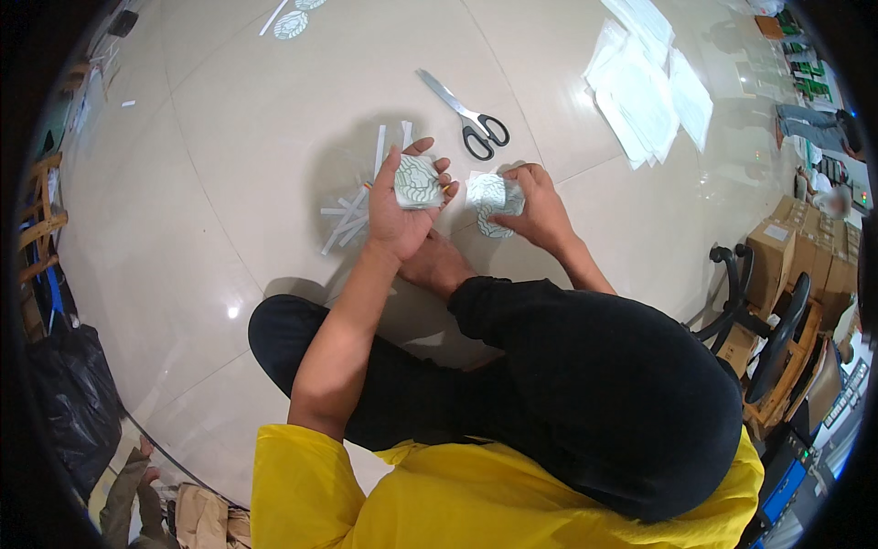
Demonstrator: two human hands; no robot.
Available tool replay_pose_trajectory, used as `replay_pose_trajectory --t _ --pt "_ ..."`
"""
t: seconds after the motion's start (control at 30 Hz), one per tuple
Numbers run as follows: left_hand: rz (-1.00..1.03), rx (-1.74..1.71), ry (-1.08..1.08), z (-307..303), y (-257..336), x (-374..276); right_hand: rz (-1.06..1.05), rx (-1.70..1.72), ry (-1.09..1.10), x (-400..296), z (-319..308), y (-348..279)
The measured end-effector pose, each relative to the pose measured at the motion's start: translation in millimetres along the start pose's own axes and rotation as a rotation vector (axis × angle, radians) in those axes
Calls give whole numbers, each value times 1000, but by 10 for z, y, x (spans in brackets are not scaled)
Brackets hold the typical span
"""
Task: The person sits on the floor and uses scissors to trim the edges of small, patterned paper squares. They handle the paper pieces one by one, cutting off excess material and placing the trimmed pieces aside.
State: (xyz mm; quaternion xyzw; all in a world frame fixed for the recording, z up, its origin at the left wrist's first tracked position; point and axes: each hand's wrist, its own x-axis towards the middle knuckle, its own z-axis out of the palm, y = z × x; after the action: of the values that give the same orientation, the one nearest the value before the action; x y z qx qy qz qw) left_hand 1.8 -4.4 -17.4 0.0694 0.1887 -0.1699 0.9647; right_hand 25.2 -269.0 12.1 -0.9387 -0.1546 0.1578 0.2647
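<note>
My left hand (pixel 396 230) is palm up, cupped around a small stack of round pieces with a green wavy-line pattern (pixel 417 180), which seem to be stickers or film cutouts. To its right, my right hand (pixel 549 209) pinches more patterned round pieces (pixel 492 194) between thumb and fingers, low over the tiled floor. How many pieces lie in either stack is not clear. Narrow white strips (pixel 348 221) lie scattered beside and behind my left hand. Scissors with black handles (pixel 473 122) rest on the floor beyond my hands, their blades pointing away to the left.
Pale sheets in a loose pile (pixel 634 103) lie at the far right. Two more patterned discs (pixel 291 25) are at the top edge. A swivel chair (pixel 780 343) and cardboard boxes (pixel 772 257) stand at right, a black plastic bag (pixel 72 405) at left. Other people show at the rims.
</note>
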Motion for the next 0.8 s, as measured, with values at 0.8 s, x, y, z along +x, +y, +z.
replay_pose_trajectory --t 0.8 --pt "3 -56 11 -47 6 22 188 429 135 63 70 528"
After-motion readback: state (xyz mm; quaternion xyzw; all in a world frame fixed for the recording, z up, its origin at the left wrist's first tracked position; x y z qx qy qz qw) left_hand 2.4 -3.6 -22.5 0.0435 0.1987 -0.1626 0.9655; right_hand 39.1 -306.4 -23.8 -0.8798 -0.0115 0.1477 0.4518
